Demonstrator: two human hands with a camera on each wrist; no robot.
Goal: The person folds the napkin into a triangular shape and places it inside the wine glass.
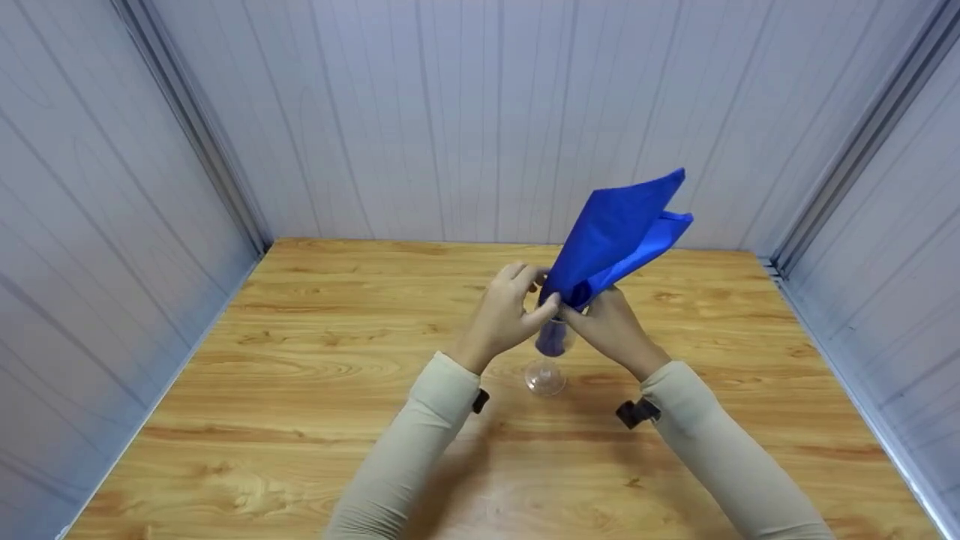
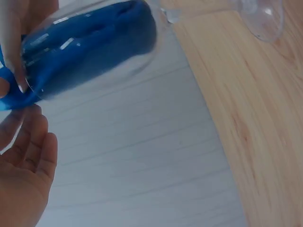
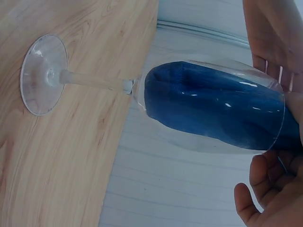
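Observation:
A blue cloth napkin (image 1: 611, 232) stands folded in a clear stemmed glass (image 1: 545, 377), its upper part fanning up and leaning right. Its lower part fills the bowl of the glass (image 3: 213, 106). My left hand (image 1: 504, 307) holds the napkin at the left of the rim, thumb in front and fingers behind. On the right side, my right hand (image 1: 611, 330) pinches the napkin just above the rim, its thumb close to the left thumb. The glass stands upright on its round foot (image 3: 43, 75). The napkin hides some fingertips.
The glass stands on a wood-grain table (image 1: 315, 397). Pale panelled walls (image 1: 375, 120) rise behind the table and at both sides. Dark wrist devices (image 1: 637, 412) sit at the sleeve cuffs.

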